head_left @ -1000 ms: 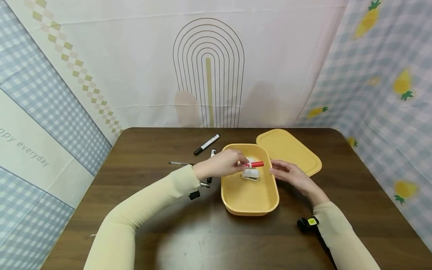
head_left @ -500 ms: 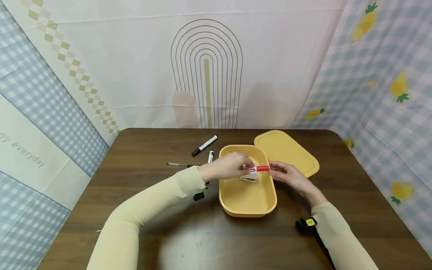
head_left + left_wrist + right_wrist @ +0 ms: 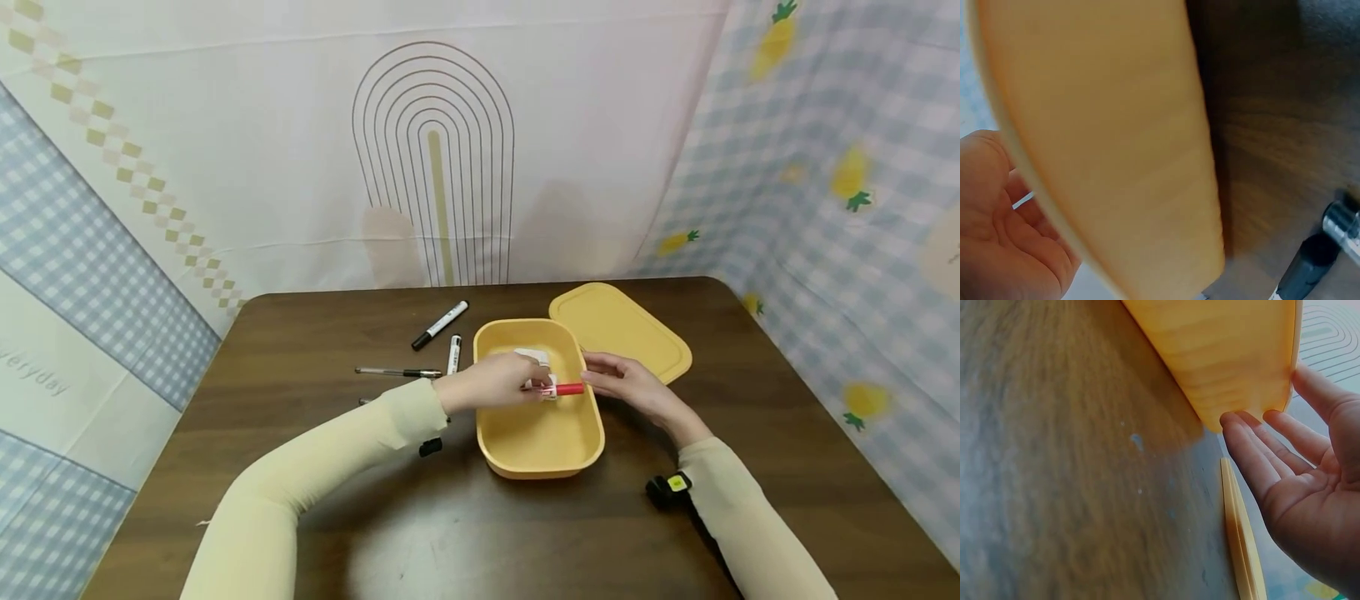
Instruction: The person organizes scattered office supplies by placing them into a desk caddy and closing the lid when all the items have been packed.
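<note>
My left hand (image 3: 504, 381) is inside the yellow box (image 3: 540, 465), where it holds a red-capped marker (image 3: 568, 389) lying crosswise. White items (image 3: 532, 356), partly hidden by this hand, are in the box; one looked like a small stapler earlier. The box wall (image 3: 1116, 156) blocks much of the left wrist view, so the marker does not show there. At the box's right side is my right hand (image 3: 626, 383). In the right wrist view its extended fingers (image 3: 1250, 450) touch the outer wall, with the thumb up by the rim.
A yellow lid (image 3: 622, 329) lies behind the box on the right. Left of the box are a black-capped marker (image 3: 440, 325), another white marker (image 3: 453, 354) and a black pen (image 3: 397, 372). A black object (image 3: 431, 447) is partly covered by the left sleeve.
My left hand has lowered slightly with the red marker, moving deeper into the box. My right hand stays at the box's side. The whole head view has shifted a little.
</note>
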{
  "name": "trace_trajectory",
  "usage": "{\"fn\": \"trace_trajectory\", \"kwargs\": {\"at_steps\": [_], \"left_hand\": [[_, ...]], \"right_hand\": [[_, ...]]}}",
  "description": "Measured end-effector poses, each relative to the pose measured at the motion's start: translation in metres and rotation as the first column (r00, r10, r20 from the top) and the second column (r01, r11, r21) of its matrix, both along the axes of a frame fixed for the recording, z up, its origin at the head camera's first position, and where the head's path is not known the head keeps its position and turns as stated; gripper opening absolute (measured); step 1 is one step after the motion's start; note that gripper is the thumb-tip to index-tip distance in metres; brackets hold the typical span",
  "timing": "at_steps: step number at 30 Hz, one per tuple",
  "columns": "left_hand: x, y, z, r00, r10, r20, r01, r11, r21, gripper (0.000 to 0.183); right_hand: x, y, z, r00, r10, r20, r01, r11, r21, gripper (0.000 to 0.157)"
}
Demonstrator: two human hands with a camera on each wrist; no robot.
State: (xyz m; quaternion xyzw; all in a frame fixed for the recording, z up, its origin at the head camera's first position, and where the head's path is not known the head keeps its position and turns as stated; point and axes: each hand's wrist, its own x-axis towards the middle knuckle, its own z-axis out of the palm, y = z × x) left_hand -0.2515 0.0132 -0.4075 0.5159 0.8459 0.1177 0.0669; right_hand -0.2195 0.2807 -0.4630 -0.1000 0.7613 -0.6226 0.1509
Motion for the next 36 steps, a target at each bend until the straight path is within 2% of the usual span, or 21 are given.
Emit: {"fn": "trace_trajectory", "kwargs": {"at_steps": [7, 18, 27, 36], "left_hand": [[0.001, -0.005, -0.008, 0.999, 0.015, 0.043, -0.014, 1.000, -0.012, 0.020], [0.002, -0.005, -0.018, 0.999, 0.008, 0.032, -0.008, 1.000, -0.010, 0.021], [0.005, -0.002, -0.022, 0.998, 0.023, 0.060, -0.021, 0.999, -0.039, 0.020], [0.009, 0.000, -0.020, 0.996, 0.021, 0.083, -0.017, 0.998, -0.058, 0.020]], "right_hand": [[-0.003, -0.006, 0.001, 1.000, -0.007, 0.022, 0.007, 1.000, 0.002, 0.063], [-0.004, -0.008, 0.002, 1.000, -0.002, 0.030, 0.002, 1.000, 0.012, 0.063], [-0.001, -0.007, 0.003, 0.999, -0.019, 0.030, 0.019, 1.000, 0.020, 0.062], [0.000, -0.004, 0.004, 1.000, -0.015, 0.013, 0.015, 1.000, 0.024, 0.062]]}}
